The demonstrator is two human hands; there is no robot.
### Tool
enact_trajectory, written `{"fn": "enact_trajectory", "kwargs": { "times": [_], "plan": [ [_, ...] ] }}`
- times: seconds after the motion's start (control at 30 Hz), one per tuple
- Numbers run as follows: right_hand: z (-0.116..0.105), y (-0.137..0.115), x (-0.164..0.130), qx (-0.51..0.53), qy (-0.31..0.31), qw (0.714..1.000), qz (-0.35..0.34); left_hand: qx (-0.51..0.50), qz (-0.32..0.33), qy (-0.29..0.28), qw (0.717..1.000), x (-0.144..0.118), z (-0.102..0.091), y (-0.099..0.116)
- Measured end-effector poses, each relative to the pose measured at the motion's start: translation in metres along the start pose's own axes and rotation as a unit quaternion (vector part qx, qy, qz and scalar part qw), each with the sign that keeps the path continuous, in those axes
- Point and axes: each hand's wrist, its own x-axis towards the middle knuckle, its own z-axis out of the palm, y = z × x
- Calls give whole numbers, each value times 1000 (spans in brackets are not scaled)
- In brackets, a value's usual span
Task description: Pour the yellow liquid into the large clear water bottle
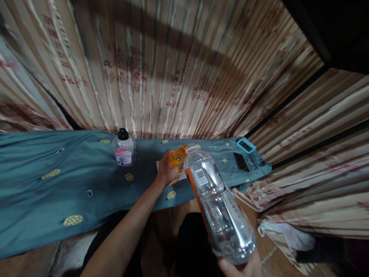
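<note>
A large clear plastic bottle with a barcode and an orange-edged label lies tilted across the front. My right hand grips it near its base, at the lower right. The bottle's far, narrower end points up and left. There it meets a translucent orange bottle, around which my left hand is closed. Whether the two mouths actually touch cannot be made out. Something white and orange, partly hidden by my left hand and the large bottle, shows below on the blue cloth.
A clear bottle with a black cap and pink label stands left on the pineapple-print blue cloth. Farther right lie a dark phone and a light-blue-framed device. Patterned curtains hang behind and to the right. A white bag sits low right.
</note>
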Motion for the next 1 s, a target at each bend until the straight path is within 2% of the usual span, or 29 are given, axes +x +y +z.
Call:
{"fn": "enact_trajectory", "kwargs": {
  "times": [1.0],
  "plan": [
    [0,-3,-2,-38,0,999,25,-4,-11,-6,1000,0,-1,2]
  ]
}}
